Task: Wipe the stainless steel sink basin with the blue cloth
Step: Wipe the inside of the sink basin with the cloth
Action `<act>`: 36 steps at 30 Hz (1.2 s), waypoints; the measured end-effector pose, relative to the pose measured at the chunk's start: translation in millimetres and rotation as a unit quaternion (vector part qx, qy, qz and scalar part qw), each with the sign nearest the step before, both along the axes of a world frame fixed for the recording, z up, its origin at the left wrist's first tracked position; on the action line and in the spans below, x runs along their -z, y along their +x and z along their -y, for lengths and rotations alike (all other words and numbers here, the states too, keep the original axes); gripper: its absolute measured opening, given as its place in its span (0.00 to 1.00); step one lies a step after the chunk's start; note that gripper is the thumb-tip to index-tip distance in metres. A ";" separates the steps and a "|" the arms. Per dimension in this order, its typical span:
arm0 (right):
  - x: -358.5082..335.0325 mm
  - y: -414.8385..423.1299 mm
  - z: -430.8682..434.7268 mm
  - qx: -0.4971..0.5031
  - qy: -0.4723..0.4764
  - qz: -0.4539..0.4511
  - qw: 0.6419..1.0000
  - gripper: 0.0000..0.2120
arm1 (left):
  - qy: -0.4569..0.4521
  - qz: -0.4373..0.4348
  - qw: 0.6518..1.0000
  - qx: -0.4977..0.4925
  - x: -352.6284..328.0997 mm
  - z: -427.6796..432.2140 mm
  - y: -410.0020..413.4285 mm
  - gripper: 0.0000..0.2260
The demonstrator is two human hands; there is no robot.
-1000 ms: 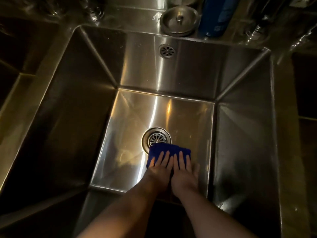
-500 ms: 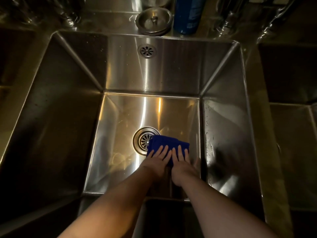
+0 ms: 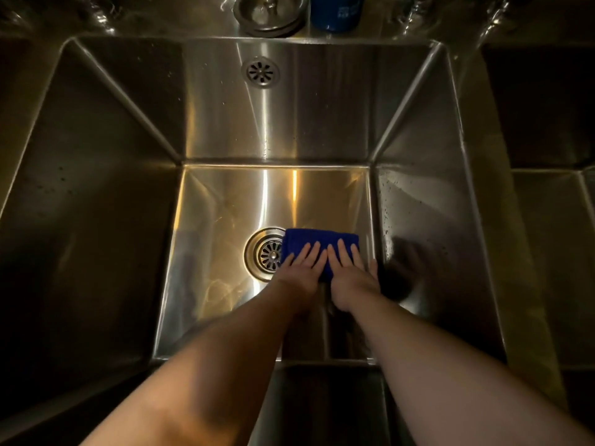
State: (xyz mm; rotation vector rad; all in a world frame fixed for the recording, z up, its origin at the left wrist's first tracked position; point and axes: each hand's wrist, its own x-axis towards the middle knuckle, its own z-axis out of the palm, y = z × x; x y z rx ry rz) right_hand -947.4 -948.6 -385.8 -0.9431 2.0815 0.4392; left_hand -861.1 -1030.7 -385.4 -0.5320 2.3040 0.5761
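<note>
Wiping under way, judged mid-stroke on the floor of the sink basin (image 3: pixel 225 284). Two bare forearms entering from the near edge, converging toward the middle of the floor, wrists close together. Left hand (image 3: pixel 301 273) flat, palm down, fingers extended and slightly fanned over the near-left part of the blue cloth (image 3: pixel 322 244). Right hand (image 3: pixel 351 278) alongside, likewise flat and palm down, fingers straight on the cloth's right part, thumb out to the right, off the fabric. Neither hand gripping or pinching; both pressing the cloth down onto the steel. Index fingers nearly touching.

Cloth folded into a thick pad, lying on the basin floor just right of the drain (image 3: pixel 267 254), its left edge overlapping the drain rim, its right edge near the foot of the right wall.

Next move, as a judgement: pushing the pad along the floor under even palm pressure, keeping it folded and clear of the strainer holes. Far strip of floor and left side look unwiped as far as can be told; droplets speckling the right wall and far wall suggest those remain too.

Farther off: overflow grille (image 3: pixel 261 72) high on the far wall. On the far ledge, a round metal strainer plug (image 3: pixel 270 11) and a blue container (image 3: pixel 338 11), partly cut off by the frame.
</note>
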 end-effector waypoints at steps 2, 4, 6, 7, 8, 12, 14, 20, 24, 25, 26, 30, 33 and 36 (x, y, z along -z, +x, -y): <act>-4.1 -4.4 4.4 -0.002 0.004 -0.004 1.000 0.48 | -0.003 -0.010 1.000 -0.003 1.9 3.7 -3.5 0.32; -4.9 -2.8 3.6 -0.003 0.005 -0.002 1.000 0.48 | -0.006 -0.018 1.000 0.004 4.1 3.9 0.4 0.33; -5.3 -0.2 -0.2 -0.015 0.011 0.004 1.000 0.49 | -0.002 -0.025 1.000 0.009 5.3 1.7 7.3 0.33; -5.9 -0.1 -2.3 -0.025 0.016 0.007 1.000 0.50 | 0.001 -0.026 1.000 0.012 5.5 0.5 10.7 0.33; -7.2 -0.4 -4.4 -0.035 0.022 0.015 0.999 0.50 | 0.007 -0.024 1.000 0.017 5.4 -0.3 13.8 0.34; -16.1 4.4 -14.8 -0.053 0.044 0.081 0.994 0.45 | 0.030 0.000 0.997 0.064 0.5 -2.4 28.8 0.35; -22.6 7.5 -17.7 -0.057 0.062 0.105 0.991 0.44 | 0.026 0.010 0.993 0.112 -3.4 -0.9 35.8 0.35; -38.2 5.7 -10.8 -0.096 0.075 0.112 0.986 0.43 | -0.062 0.011 0.972 0.225 -10.0 3.2 41.7 0.34; -47.1 -0.9 -5.8 -0.090 -0.031 0.079 0.992 0.41 | -0.085 -0.060 0.965 0.240 -6.5 3.0 35.0 0.33; -48.2 -3.8 -4.9 -0.085 -0.070 0.064 0.992 0.41 | -0.077 -0.061 0.965 0.243 -3.1 1.8 31.9 0.35; -48.4 -6.4 -4.8 -0.082 -0.102 0.052 0.990 0.40 | -0.065 -0.056 0.966 0.244 0.4 0.1 28.8 0.38; -51.2 -16.8 -7.7 -0.067 -0.186 0.030 0.980 0.33 | -0.034 -0.031 0.967 0.252 8.7 -4.3 25.0 0.45; -65.5 -20.0 -5.3 -0.072 -0.248 -0.006 0.966 0.29 | -0.037 -0.039 0.959 0.279 8.4 -3.1 33.2 0.46; -82.2 -19.9 -0.1 -0.077 -0.291 -0.032 0.953 0.29 | -0.033 -0.025 0.947 0.320 10.3 -4.3 46.2 0.46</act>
